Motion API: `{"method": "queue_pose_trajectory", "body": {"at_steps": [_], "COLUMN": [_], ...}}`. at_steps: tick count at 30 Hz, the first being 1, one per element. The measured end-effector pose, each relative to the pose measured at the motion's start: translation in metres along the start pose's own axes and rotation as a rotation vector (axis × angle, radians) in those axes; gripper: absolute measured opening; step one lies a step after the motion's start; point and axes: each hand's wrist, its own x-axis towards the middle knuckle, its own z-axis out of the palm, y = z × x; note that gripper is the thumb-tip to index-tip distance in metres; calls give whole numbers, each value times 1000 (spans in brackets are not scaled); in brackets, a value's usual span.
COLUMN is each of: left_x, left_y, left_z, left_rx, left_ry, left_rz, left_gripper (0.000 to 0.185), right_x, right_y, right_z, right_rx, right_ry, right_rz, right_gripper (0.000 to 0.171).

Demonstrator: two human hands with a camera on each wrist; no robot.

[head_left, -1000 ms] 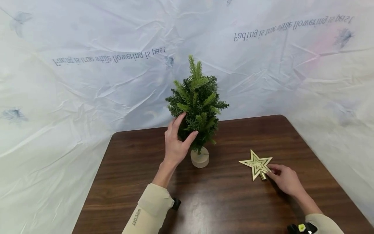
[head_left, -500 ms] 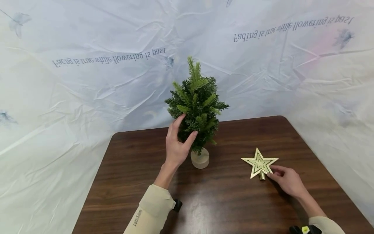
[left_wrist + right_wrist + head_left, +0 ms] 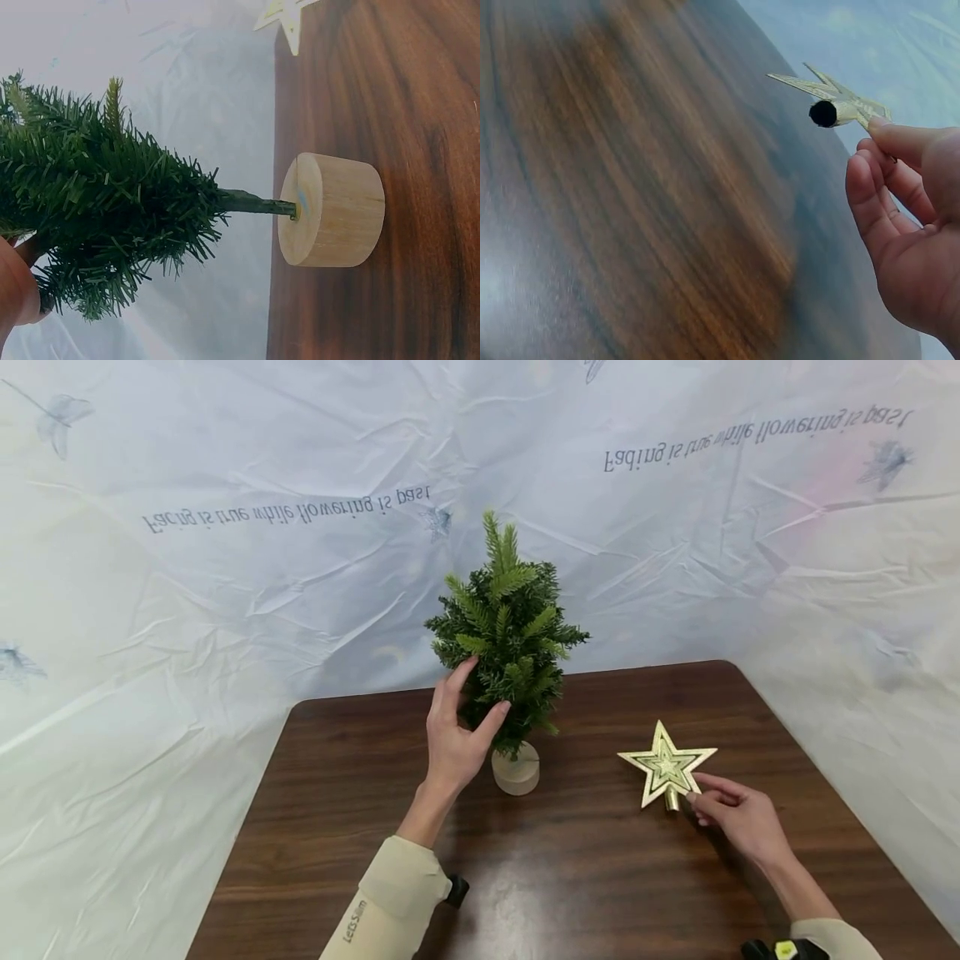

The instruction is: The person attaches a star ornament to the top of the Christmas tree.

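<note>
A crumpled white sheet (image 3: 225,610) hangs behind the counter (image 3: 585,877) and carries the same printed line twice, mirrored as the head camera sees it: "Fading is true while flowering is past", once at the left above the tree and once at the upper right, with faint blue flower prints near each. The left sleeve (image 3: 390,910) bears small lettering that seems to read "Let's Slim", though it is too small to be sure. The left hand (image 3: 456,735) grips the lower left branches of the tree (image 3: 506,627), thumb on the near side and fingers curled into the needles; the left wrist view shows a fingertip (image 3: 15,289) pressed into the foliage. The tree stands upright on its round wooden base (image 3: 515,770), which rests on the counter near its far edge. The right hand (image 3: 738,818) pinches the short tube at the bottom of the gold star (image 3: 666,766), thumb and forefinger closed on it, on the right part of the counter, well apart from the tree. Against the picture of a second ago, the star has been lifted: then it lay flat on the counter, now it is raised and tilted upright with its top point up, and the right wrist view shows it clear of the wood. The tree and the left hand have barely shifted.
</note>
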Motion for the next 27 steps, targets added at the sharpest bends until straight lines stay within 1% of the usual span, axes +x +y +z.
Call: {"method": "queue_pose_trajectory", "body": {"at_steps": [4,7,9,15,18,25,27], "left_x": [1,1,2,2,2,0,0], "left_y": [1,1,1,2,2,1,1], "left_z": [-1,-1,-1,-1,-1,-1,-1], "left_rx": [-13,-15,-13,-13,-11,1,0], "left_ry": [2,3,3,-4,-12,-13,-14], "left_rz": [1,-1,-1,-10,-15,-18,-19], "left_gripper": [63,62,62,63,64,66,65], "right_x": [3,5,6,8,8,10,11], "right_y": [-9,-16,-20,-37,-46,-64,-69], "right_z": [1,0,-1,-3,-3,-4,-4], "right_rx": [58,68,56,40,65,142,143], "right_ry": [42,69,87,92,107,135,147], "right_rz": [-26,-52,-65,-91,-94,-143,-141], "right_gripper": [52,49,48,48,46,44,43]}}
